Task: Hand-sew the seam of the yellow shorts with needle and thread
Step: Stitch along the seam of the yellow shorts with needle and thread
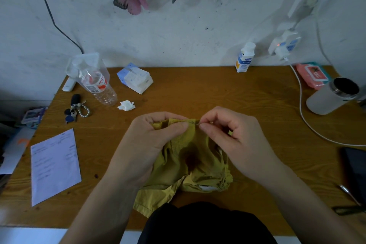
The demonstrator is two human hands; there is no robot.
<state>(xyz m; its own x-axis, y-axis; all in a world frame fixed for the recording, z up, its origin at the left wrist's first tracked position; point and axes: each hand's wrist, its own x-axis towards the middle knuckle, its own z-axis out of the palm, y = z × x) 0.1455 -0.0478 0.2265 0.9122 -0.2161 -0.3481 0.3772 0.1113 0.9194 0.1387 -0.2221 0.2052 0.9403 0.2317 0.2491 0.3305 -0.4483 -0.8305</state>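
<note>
The yellow shorts (190, 164) lie bunched on the wooden table (217, 89), with their top edge lifted between both hands. My left hand (152, 138) grips that raised edge, thumb pressed along the seam. My right hand (227, 132) pinches a thin needle (195, 123) between thumb and forefinger. The needle's tip sits in the fabric right next to my left thumb. The thread is too fine to make out.
A plastic bottle (99, 87), tissue pack (135, 79), crumpled tissue (126, 105) and keys (76, 109) sit at the back left. A paper sheet (54, 166) lies left. At the right are a steel cup (332, 97), white cable (303, 113), dark phone (356, 172) and a small metal tool (349, 194).
</note>
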